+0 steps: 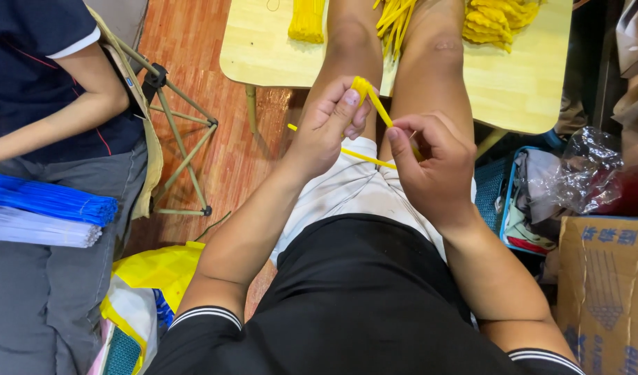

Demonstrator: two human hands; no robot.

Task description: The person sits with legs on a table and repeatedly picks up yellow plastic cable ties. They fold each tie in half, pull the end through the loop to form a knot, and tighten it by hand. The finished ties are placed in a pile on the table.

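Left hand (329, 121) pinches folded end of a yellow strip (374, 104) btwn thumb & fingers, closed on it. Right hand (434, 167), just right of strip, is curled tight around its lower end. Strip sits above the person's lap, near side of a wooden table (534, 83) holding more yellow strips (496, 21). Far left of strip, another person holds blue & white bundles (48, 212). Judgement: keep fold tight, pull evenly w/ both hands.
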